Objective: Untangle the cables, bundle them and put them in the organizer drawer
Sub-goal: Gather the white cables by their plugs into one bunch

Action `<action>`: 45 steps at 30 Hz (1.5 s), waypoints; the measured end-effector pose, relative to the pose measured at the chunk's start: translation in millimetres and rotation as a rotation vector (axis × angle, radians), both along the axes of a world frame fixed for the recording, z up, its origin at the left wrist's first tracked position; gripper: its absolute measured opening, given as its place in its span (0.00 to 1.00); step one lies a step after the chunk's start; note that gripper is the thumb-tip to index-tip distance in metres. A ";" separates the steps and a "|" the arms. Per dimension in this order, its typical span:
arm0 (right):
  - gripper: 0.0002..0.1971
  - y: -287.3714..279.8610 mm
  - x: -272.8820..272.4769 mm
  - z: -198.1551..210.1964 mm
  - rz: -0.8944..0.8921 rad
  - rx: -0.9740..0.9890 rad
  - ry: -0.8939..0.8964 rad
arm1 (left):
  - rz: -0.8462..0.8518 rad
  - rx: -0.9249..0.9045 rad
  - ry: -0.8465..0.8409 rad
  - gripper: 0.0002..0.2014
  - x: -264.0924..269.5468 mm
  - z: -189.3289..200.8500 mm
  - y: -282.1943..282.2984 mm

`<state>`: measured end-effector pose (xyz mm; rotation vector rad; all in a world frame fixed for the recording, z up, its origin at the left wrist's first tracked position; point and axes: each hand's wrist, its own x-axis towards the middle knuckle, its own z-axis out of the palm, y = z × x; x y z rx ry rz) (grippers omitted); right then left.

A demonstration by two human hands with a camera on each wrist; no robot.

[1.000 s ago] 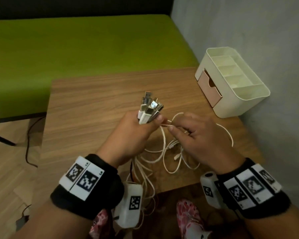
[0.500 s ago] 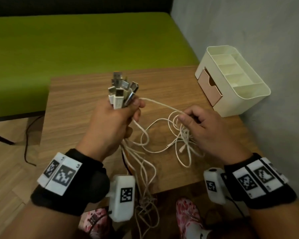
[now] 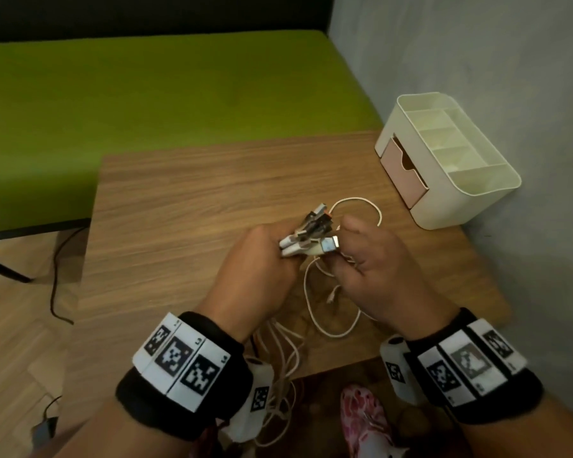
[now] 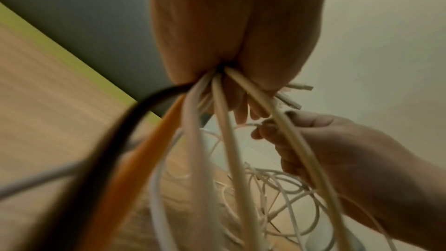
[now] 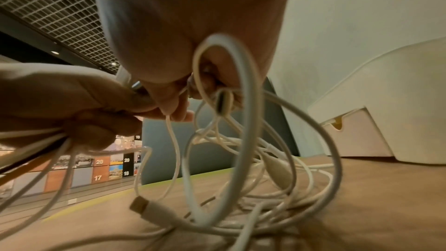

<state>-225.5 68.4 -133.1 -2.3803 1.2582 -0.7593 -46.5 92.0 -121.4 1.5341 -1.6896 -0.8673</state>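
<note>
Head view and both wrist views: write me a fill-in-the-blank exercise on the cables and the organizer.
1. The left hand grips the cables' plug ends in a ____.
2. The organizer stands on the table's far ____ corner.
3. Its pink drawer is ____.
4. Besides the white cables, the left hand holds a black one and an ____ one.

Missing words: bunch; right; closed; orange

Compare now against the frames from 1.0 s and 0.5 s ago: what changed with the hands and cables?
The left hand, raised half a second ago, has come back down and in beside the right hand, still gripping the bunch of cable plugs. The right hand moved from the loose white loops to a plug end at the bunch. The organizer, its drawer slightly open, and the table are unchanged.
</note>
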 end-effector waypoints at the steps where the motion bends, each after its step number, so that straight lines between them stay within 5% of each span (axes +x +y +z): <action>1: 0.15 0.4 2.3 -0.7 0.011 -0.017 -0.007 | -0.036 0.004 0.027 0.17 -1.2 -1.6 -0.1; 7: 0.12 1.0 5.4 5.4 -0.020 -0.073 -0.028 | -0.068 -0.007 0.055 0.13 4.8 2.7 -4.5; 14: 0.11 -14.0 -15.1 -2.9 -0.286 0.246 0.241 | 0.196 0.133 0.583 0.12 34.4 14.7 -10.3; 18: 0.04 -14.6 -18.9 7.2 -0.371 0.445 0.032 | 0.284 0.153 0.427 0.10 42.0 8.2 -13.3; 22: 0.06 -8.8 -15.2 22.5 -0.233 0.696 -0.330 | 0.277 0.167 0.118 0.08 40.6 4.3 -13.1; 25: 0.05 -5.0 -13.8 27.6 -0.216 0.648 -0.442 | 0.267 0.153 -0.016 0.09 31.6 0.7 -12.1; 33: 0.09 0.9 5.6 2.1 -0.114 0.240 -0.034 | 0.060 -0.175 0.012 0.17 4.3 9.4 3.0; 38: 0.08 -0.2 9.3 5.6 -0.062 0.006 -0.097 | -0.021 -0.040 -0.031 0.18 4.7 -0.9 -0.1; 43: 0.10 0.9 10.2 9.4 -0.033 0.022 -0.123 | -0.002 -0.070 -0.030 0.14 8.0 3.7 -3.9; 45: 0.06 2.0 10.8 7.6 -0.039 0.145 -0.131 | 0.076 -0.032 0.123 0.13 14.1 5.2 -9.6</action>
